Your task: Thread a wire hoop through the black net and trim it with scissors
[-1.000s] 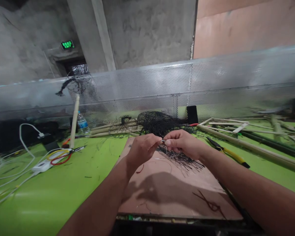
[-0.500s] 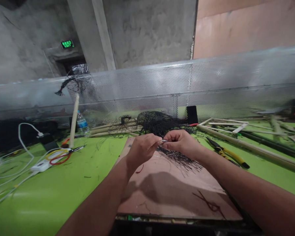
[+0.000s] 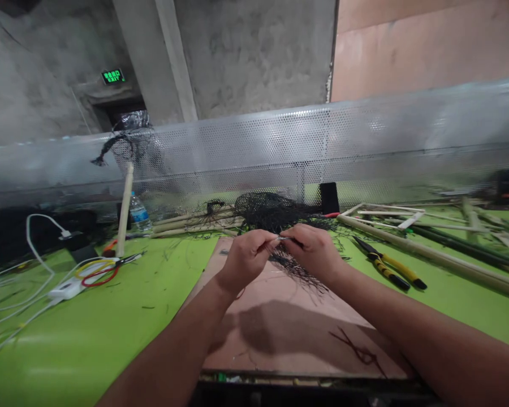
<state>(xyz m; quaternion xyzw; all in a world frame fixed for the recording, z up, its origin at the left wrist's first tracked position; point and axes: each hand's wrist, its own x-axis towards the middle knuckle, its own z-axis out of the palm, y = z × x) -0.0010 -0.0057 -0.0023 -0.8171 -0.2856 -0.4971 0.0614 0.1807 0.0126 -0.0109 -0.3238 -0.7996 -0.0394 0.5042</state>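
Note:
My left hand [image 3: 248,255] and my right hand [image 3: 316,251] meet over the pinkish board [image 3: 280,353], both with fingers pinched together. Between their fingertips a thin silvery wire [image 3: 283,238] shows as a short bright line; the rest of it is hidden by the fingers. Black mesh netting [image 3: 303,274] hangs below and behind the hands, its frayed strands spreading over the board. Just beyond lies a larger heap of black netting [image 3: 269,210]. A dark red twisted cord [image 3: 360,349] rests near the board's right front.
Yellow-black pliers [image 3: 388,265] lie right of the board. Farther right are a long bamboo pole [image 3: 428,251] and a thin stick frame [image 3: 390,212]. At left stand an upright stick [image 3: 125,209], a water bottle [image 3: 139,212] and a white power strip [image 3: 70,287] with cables. A perforated metal panel [image 3: 246,150] closes the back.
My right hand has turned, its knuckles now more toward me, and it has shifted slightly left. The left hand stays pinched in nearly the same place. The whole view has moved slightly.

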